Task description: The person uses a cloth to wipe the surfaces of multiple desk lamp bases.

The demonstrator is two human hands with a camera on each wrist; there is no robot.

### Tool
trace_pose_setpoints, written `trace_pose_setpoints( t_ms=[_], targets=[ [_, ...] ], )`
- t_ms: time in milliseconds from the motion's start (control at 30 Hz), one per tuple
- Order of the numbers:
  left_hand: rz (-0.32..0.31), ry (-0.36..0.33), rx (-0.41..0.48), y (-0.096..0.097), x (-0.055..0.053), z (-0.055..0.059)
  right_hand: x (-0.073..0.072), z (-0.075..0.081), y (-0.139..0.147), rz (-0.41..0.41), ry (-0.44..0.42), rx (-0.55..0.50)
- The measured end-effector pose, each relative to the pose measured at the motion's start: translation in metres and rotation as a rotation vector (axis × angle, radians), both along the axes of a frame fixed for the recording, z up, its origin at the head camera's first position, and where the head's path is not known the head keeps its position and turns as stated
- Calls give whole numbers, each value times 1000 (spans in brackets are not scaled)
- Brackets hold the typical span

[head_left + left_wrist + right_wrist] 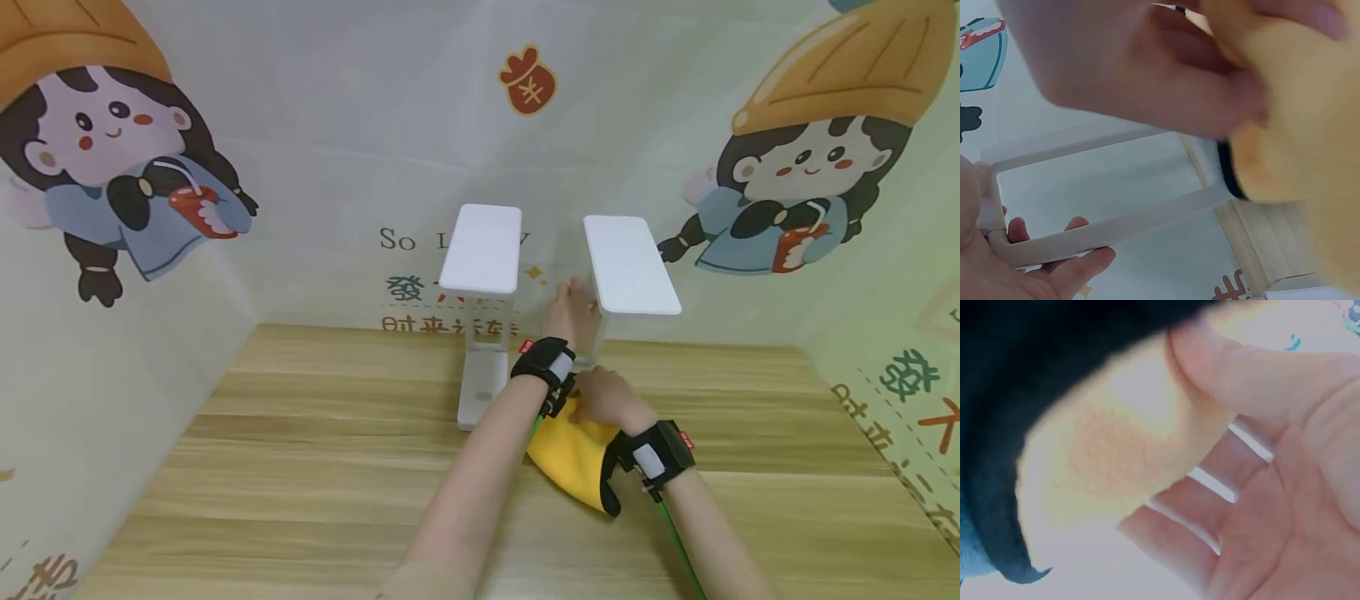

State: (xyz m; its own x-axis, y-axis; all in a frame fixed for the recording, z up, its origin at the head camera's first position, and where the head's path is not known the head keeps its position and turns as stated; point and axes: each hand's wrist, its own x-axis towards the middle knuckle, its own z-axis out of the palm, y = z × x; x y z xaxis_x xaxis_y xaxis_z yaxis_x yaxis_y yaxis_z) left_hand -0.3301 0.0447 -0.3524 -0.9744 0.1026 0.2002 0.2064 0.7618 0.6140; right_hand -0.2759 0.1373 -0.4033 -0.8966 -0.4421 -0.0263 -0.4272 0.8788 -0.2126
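Two white phone stands with flat tilted plates stand side by side in the head view. My left hand (570,312) holds the right-hand phone stand (632,265) behind its plate. In the left wrist view, the left fingers (1082,265) curl round one bar of that stand's frame (1154,219). My right hand (606,396) grips a yellow cloth (573,454) with black edging, low by the same stand. In the right wrist view the right thumb (1210,362) pinches the cloth (1116,437) against the fingers. The cloth and hands hide the stand's base.
The left-hand phone stand (481,248) is close beside my left wrist, its base (480,387) on the wood-grain table (322,467). A printed backdrop (375,125) with cartoon figures rises behind and on both sides. A green cable (678,542) runs from the right wristband.
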Motion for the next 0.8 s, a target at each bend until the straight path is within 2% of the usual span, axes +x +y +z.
trace_pose_setpoints(
  t_ms=[100,133,233,333,367,467,633,700,800],
  targets=[
    [-5,-7,9,3,0,-1,-3,-4,13,-26,32,-45],
    [-8,-7,14,3,0,-1,-3,-7,16,-37,19,-74],
    [-10,-11,41,3,1,-1,2,-13,20,-66,-84,-123],
    [-4,-18,59,2,1,0,13,-17,16,-74,-201,-99],
    [1,-17,64,2,2,0,16,-18,14,-75,-213,-78],
    [5,-17,48,0,3,1,18,-21,11,-91,-206,-40],
    [-2,-22,35,1,4,2,8,-23,13,-173,-127,-84],
    [-2,-24,36,2,4,2,7,-20,12,-186,-132,-61],
    [-2,-25,31,4,4,2,10,-11,9,-170,-192,40]
  ],
)
